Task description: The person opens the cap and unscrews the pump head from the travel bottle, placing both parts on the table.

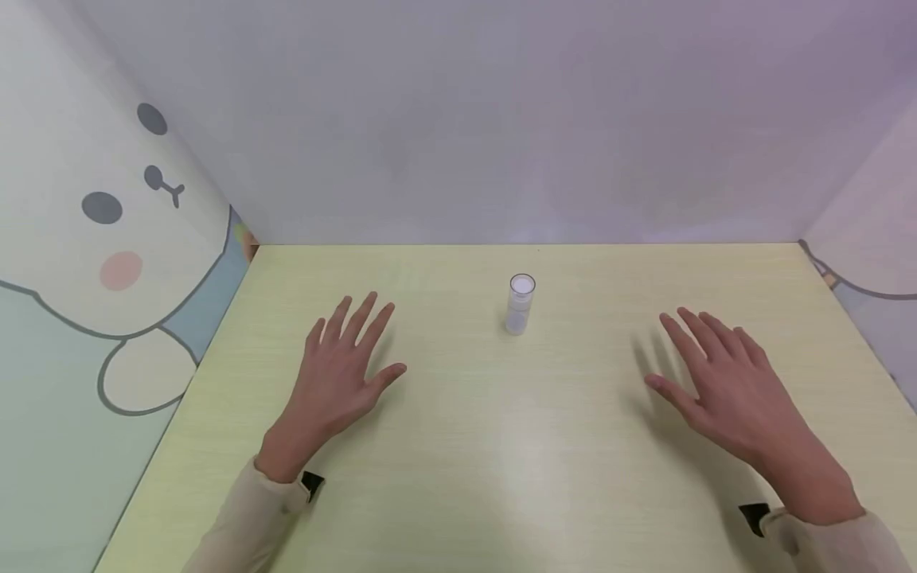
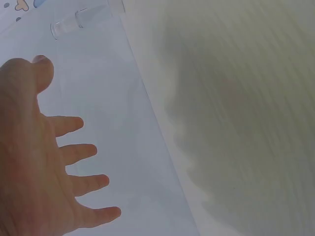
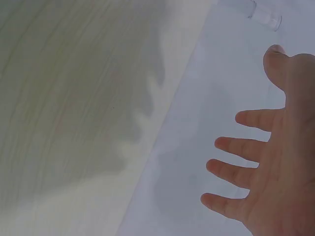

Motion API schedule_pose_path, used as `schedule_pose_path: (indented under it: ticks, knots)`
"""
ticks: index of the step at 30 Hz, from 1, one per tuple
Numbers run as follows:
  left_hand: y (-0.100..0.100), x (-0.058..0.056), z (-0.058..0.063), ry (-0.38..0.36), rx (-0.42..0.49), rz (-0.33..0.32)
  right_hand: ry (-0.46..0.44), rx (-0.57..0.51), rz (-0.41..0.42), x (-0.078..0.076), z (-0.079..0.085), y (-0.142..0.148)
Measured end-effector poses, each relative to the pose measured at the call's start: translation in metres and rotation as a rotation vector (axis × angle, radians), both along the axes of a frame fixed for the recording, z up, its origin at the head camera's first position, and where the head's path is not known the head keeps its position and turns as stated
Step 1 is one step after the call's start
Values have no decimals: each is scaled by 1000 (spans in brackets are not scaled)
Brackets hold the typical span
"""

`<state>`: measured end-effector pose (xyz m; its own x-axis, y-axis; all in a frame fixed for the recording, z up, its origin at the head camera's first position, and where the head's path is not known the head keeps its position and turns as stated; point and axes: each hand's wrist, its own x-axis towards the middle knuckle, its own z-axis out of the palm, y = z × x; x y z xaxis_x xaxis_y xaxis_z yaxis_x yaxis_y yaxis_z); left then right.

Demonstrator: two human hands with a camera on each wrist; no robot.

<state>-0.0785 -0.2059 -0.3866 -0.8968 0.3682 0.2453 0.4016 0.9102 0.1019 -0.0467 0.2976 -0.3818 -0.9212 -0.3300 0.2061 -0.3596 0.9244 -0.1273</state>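
Across the table [image 1: 458, 485], left hand [image 1: 338, 380] at left, right hand [image 1: 741, 394] at right, both with fingers spread, holding nothing. Clear vial [image 1: 519, 307] stands upright between them, well apart from both, on the far half. Risks, my read: a hand sweeping in too fast could tip it, narrow base; a loose pinch could slip on the smooth side. Count: 1 table, 2 hands, 1 vial.

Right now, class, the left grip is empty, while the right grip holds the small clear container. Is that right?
Not quite: the right grip holds nothing. The head view shows the small clear container standing upright on the table, between the hands and touching neither. The left grip is empty, as you said.
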Motion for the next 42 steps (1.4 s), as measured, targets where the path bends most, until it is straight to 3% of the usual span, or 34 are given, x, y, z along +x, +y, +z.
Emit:
schedule_pose_path:
  ticks: [9, 17, 24, 29, 42]
  knots:
    - [13, -1, -1, 24, 75, -32, 65, -181, 41, -5, -4, -7]
    - [26, -4, -1, 39, 174, -72, -86, -381, 0, -6, -4, -17]
    - [37, -7, 0, 19, 198, -78, -76, -451, 15, -11, -10, -32]
    - [47, -12, 0, 16, 214, -94, -128, -498, 19, -15, -14, -47]
    - [73, -24, 1, -13, 353, -109, -179, -595, 77, -34, -23, -78]
